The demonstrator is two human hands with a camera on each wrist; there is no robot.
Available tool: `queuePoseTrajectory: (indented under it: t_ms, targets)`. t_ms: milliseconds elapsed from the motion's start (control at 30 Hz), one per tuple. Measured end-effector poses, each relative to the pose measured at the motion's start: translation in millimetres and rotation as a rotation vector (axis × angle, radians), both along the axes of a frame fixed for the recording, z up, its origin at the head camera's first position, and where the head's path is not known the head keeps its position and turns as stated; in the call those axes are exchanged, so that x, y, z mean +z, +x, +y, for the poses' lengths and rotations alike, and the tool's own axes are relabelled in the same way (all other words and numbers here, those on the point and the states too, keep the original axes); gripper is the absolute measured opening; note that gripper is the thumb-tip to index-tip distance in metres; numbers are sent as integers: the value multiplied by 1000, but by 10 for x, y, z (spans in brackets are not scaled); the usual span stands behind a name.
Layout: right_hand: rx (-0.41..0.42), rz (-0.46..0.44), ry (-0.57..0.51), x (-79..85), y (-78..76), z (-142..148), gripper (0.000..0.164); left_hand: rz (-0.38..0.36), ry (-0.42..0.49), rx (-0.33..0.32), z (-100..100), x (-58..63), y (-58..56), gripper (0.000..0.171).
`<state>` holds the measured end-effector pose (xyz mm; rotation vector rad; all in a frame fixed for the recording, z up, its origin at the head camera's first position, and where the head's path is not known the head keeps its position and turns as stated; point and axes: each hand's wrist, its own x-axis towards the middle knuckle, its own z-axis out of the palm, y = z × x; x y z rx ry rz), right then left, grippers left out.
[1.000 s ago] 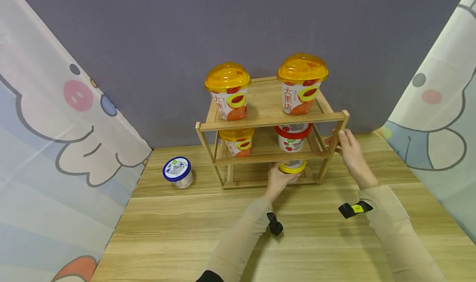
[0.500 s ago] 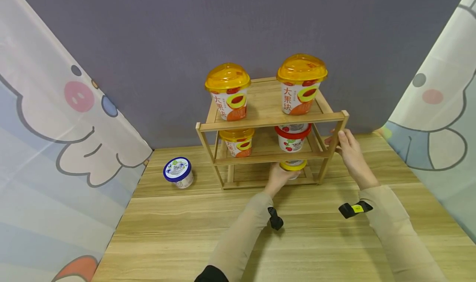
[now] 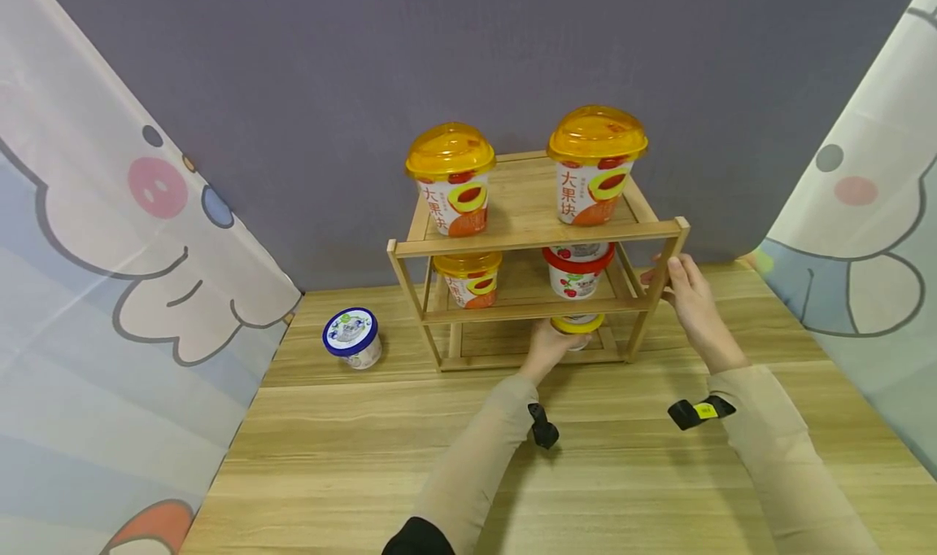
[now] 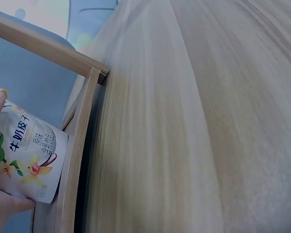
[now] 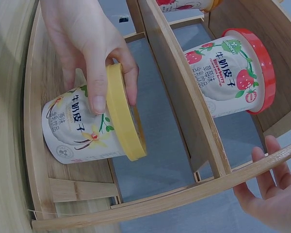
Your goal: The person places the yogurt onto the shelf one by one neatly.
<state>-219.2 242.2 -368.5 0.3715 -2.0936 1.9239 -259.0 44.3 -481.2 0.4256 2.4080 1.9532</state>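
Note:
In the head view my left hand (image 3: 545,350) reaches into the bottom shelf of a three-tier wooden rack (image 3: 512,242) and grips a yogurt cup with a yellow lid (image 3: 580,325). The right wrist view shows its thumb and fingers around this white cup (image 5: 85,128), near the lid. The left wrist view has the cup's printed side (image 4: 26,150) upright, its base at the shelf's front rail. My right hand (image 3: 691,304) holds the rack's right front post; in the right wrist view its fingers (image 5: 266,179) curl about the wood.
Two yellow-domed fruit cups (image 3: 451,185) (image 3: 594,168) stand on the top tier. The middle tier bears another such cup (image 3: 472,285) and stacked red-lidded cups (image 3: 574,277). A blue-lidded cup (image 3: 353,337) sits on the wooden table (image 3: 329,457), left of the rack.
My left hand has slid the yellow-lidded cup slightly deeper into the bottom shelf, so less of its lid top shows. The right hand stays on the post.

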Motion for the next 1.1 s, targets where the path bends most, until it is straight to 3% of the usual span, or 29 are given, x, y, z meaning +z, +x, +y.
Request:
queuePoseTrajectory:
  t_ms: [367,467,533,733,900,1100]
  targets:
    - [9,4,-4,-19,-10,7,28,-15,-29,36,14,-23,-2,50]
    - [13,12,-17,-27,-10,7,27,31,-28,41,21,-32,18,50]
    - [16,15,-38,-24,-7,4,27,66,-20,35,8,51,85,51]
    - [14,13,-67,-15,2,2,25,150,14,-6,-8,15,99,52]
    - [17,14,-78,-17,-2,2,23,123,-10,-10,-66,3,137,52]
    - [14,24,-69,-15,-6,-8,24,77,-84,52,-162,50,219,67]
